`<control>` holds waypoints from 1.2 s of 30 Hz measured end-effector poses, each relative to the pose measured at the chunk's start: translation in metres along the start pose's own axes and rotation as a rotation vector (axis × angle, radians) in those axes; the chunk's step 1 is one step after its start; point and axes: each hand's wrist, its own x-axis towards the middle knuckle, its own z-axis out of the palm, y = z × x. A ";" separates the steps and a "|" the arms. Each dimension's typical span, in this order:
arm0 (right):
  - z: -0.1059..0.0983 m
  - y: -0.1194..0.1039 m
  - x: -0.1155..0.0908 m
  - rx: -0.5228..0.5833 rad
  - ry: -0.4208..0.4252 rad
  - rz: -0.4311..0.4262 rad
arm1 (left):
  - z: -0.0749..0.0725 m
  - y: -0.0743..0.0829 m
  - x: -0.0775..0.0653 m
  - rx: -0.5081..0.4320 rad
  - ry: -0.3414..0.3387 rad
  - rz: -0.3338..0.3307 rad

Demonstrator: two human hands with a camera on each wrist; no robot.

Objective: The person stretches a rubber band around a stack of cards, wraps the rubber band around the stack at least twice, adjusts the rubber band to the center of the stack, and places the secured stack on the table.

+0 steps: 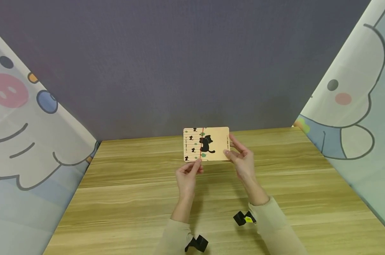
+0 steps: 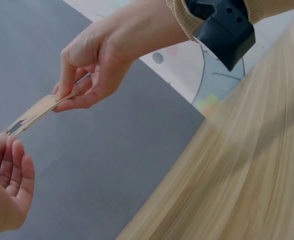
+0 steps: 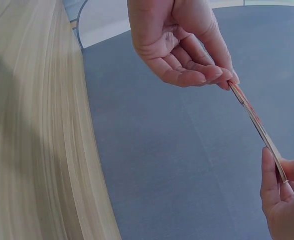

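Both hands hold up a thin cream booklet (image 1: 222,143) above the far part of the table. A black cat (image 1: 207,144) is printed on its front, beside a lined strip with small dark figures and green leaves. Down the front runs a narrow red band (image 1: 202,145). My left hand (image 1: 187,179) pinches the lower edge near that band, thumb in front. At the right end, my right hand (image 1: 245,164) grips the booklet with the thumb on the front and fingers behind. Seen edge-on in the right wrist view, the booklet (image 3: 259,125) shows several thin layers.
Below the hands lies a wood-grain table (image 1: 125,198). A dark grey panel (image 1: 192,63) rises behind it. Cartoon-printed curtains hang at the left (image 1: 29,141) and right (image 1: 345,106). Black devices are strapped at the left wrist (image 1: 198,243) and right wrist (image 1: 240,218).
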 end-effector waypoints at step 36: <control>0.005 0.011 -0.007 -0.022 0.000 -0.003 | 0.009 0.005 -0.010 0.018 -0.055 -0.086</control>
